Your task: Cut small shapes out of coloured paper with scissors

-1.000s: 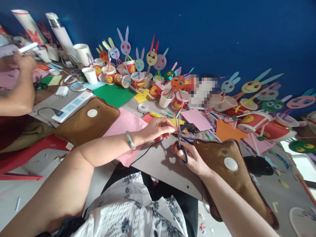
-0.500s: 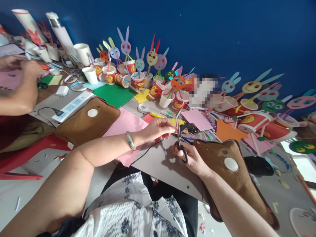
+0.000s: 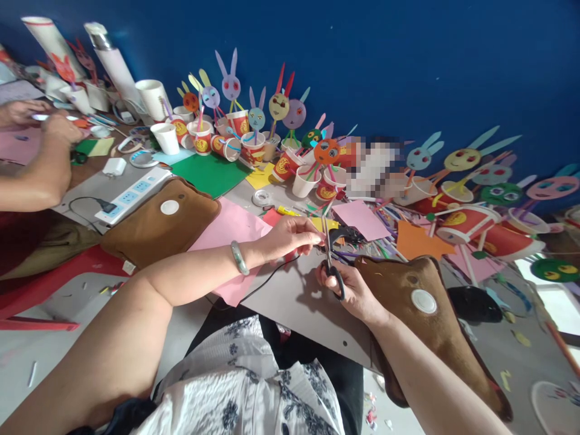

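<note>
Black-handled scissors (image 3: pixel 336 281) are in my right hand (image 3: pixel 351 290), its fingers through the loops and the blades pointing up and away from me. Just left of the blades, my left hand (image 3: pixel 294 237) is pinched closed at the fingertips; whatever sits in the pinch is too small to make out. A green bangle (image 3: pixel 239 257) circles my left wrist. Below that forearm lies a sheet of pink paper (image 3: pixel 235 226). Behind the scissors are a pink square of paper (image 3: pixel 361 220) and a heap of coloured sticks (image 3: pixel 389 244).
Paper cups with rabbit-faced figures (image 3: pixel 254 145) line the blue wall. Brown cushion-like pads lie at left (image 3: pixel 158 225) and right (image 3: pixel 408 320). A power strip (image 3: pixel 133 196) and green sheet (image 3: pixel 212 172) are farther left. A co-worker's hands (image 3: pixel 58 130) work at far left.
My hands and the scissors stay almost in the same place. At far left, the co-worker's hands have shifted slightly, and a white, pen-like object shows between them.
</note>
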The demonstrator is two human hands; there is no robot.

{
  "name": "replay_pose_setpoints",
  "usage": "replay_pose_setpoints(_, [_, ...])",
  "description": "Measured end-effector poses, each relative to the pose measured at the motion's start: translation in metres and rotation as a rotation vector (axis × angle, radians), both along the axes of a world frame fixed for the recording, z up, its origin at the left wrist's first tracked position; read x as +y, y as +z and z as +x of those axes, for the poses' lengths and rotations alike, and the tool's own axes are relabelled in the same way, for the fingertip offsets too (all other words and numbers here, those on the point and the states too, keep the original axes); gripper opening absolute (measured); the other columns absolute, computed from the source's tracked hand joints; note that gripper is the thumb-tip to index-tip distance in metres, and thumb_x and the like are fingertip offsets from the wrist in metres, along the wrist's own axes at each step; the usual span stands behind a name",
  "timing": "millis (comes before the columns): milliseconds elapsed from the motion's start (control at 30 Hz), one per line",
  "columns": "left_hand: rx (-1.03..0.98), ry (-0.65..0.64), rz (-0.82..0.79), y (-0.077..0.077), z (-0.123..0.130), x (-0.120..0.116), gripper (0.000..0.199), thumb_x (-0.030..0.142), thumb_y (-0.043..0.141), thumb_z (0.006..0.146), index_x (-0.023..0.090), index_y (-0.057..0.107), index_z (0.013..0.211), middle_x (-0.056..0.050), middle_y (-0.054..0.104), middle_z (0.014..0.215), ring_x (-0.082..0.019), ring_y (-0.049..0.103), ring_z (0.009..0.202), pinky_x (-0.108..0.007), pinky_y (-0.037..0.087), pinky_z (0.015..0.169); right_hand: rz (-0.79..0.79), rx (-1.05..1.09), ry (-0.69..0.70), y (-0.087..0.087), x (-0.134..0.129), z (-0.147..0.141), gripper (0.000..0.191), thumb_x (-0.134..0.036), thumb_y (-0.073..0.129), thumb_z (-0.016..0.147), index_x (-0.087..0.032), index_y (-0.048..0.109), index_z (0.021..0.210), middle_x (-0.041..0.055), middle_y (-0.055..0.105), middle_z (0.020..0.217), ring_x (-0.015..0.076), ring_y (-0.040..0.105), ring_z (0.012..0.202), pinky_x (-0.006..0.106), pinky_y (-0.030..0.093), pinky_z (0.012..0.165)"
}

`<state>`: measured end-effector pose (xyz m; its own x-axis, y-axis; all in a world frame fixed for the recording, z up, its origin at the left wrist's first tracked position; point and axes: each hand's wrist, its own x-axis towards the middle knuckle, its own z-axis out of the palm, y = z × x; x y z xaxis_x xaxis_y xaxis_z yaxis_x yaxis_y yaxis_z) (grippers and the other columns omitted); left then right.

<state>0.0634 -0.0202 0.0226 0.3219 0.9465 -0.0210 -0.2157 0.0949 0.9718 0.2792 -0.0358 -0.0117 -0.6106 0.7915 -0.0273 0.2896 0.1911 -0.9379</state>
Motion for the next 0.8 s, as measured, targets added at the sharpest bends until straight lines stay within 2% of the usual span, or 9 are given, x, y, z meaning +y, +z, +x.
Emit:
replay_pose_setpoints(467, [-0.047, -0.001, 0.041, -0.005, 0.000, 0.002, 0.012, 0.021, 0.067, 0.078, 0.014, 0.061, 0.071, 0.005, 0.057, 0.053, -0.005, 0.052, 0.049, -0.018, 0.042, 0.050, 0.060, -0.032, -0.012, 0.003, 0.000, -0.002, 0.058, -0.074, 0.057, 0.086, -0.019, 0.056, 0.068, -0.0001, 0.053, 0.062, 0.0135, 0.044, 0.058, 0.027, 0.035, 0.055])
replay_pose_setpoints(667, [-0.025, -0.006, 0.084, -0.013, -0.003, 0.007, 0.012, 0.023, 0.064, 0.081, 0.013, 0.065, 0.075, 0.003, 0.059, 0.058, -0.007, 0.055, 0.053, -0.020, 0.044, 0.053, 0.201, -0.114, -0.151, 0.004, 0.002, -0.003, 0.055, -0.070, 0.055, 0.087, -0.019, 0.059, 0.066, 0.0013, 0.057, 0.059, 0.0155, 0.050, 0.057, 0.029, 0.039, 0.056])
replay_pose_setpoints(800, [0.093, 0.019, 0.113, -0.010, -0.007, 0.015, 0.015, 0.023, 0.062, 0.085, 0.012, 0.065, 0.075, 0.002, 0.059, 0.056, -0.008, 0.055, 0.052, -0.020, 0.043, 0.054, 0.333, -0.155, -0.267, 0.000, 0.006, 0.000, 0.045, -0.060, 0.058, 0.086, -0.020, 0.060, 0.067, 0.0023, 0.059, 0.059, 0.0172, 0.053, 0.059, 0.029, 0.041, 0.058])
